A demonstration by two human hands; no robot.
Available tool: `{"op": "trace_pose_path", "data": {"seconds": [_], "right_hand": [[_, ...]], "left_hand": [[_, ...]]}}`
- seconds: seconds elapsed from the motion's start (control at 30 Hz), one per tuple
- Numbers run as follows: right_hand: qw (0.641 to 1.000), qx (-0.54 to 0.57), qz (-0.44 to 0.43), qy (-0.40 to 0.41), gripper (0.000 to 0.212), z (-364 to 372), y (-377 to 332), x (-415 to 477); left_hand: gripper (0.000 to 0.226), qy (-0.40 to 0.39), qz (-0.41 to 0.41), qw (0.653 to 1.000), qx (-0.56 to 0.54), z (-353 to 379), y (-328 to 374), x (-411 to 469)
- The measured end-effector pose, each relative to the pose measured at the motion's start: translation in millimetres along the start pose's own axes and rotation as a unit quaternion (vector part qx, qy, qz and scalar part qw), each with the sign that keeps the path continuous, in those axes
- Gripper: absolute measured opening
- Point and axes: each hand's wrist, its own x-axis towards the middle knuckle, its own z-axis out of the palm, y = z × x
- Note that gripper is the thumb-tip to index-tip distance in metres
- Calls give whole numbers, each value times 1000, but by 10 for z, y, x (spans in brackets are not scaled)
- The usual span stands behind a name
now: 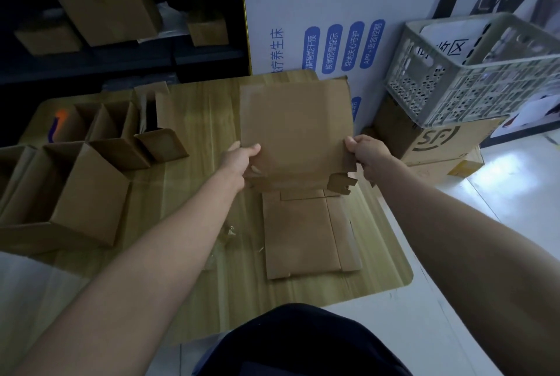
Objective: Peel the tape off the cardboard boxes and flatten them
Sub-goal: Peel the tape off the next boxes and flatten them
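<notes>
Boxes (91, 193) stand open on the left of the tabletop (197, 115), the left hand (239, 160) pinches one side of a flat box (295, 127) held up above another flat piece (303, 233), the right hand (368, 154) pinches its other side, and a crate (472, 78) sits on the right.

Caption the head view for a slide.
An opened box held by left hand and right hand, near a flattened box.

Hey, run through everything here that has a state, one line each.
Held box: unfolded, held up by both side edges.
Left hand: grips its left edge.
Right hand: grips its right edge.
Flat box: flattened, lying on the table.
Left boxes: standing open, not flattened.
Tape scraps: peeled, loose on the table.
Crate: sits on a carton.
</notes>
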Motion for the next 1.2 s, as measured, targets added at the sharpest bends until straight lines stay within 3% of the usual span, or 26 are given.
{"op": "trace_pose_path", "data": {"seconds": [0.07, 0.13, 0.23, 0.33, 0.47, 0.6, 0.7, 0.73, 0.83, 0.93, 1.03, 1.2], "right_hand": [[997, -75, -1, 1, 35, -18, 84, -17], [990, -136, 14, -28, 36, -20, 212, -57], [962, -265, 52, -44, 47, 16, 414, -183], [964, -250, 54, -77, 43, 66, 590, -233], [979, -178, 16, -99, 17, 74, 547, -218], [979, -158, -24, -125, 23, -21, 442, -205], [985, -122, -44, -118, 14, -89, 399, -221], [988, -86, -40, -123, 18, -109, 373, -240], [988, 25, -5, -154, 59, -150, 249, -312], [987, 78, 27, -137, 72, -172, 130, -299], [986, -55, 36, -150, 62, -133, 146, -295], [964, -204, 78, -153, 83, 102, 369, -403]], "left_hand": [[76, -6, -15, 1000, 5, -46, 15, -14], [89, -12, -38, 999, 33, -92, 11, -39], [91, -8, -27, 997, 77, -114, 20, -36], [83, -9, -34, 994, 99, -73, 57, -24], [90, -16, -81, 991, 102, -31, 77, -20], [100, 33, -80, 996, 17, -47, 266, -45], [100, 16, -44, 998, -47, -26, 448, -72], [97, 7, -36, 998, -50, -13, 478, -86], [72, -1, -30, 999, -11, -15, 416, -135], [34, -24, -63, 996, 55, -90, 181, -153], [4, -69, -109, 979, 159, -178, 6, -217], [9, -84, -131, 950, 269, -313, -367, -221]]}}
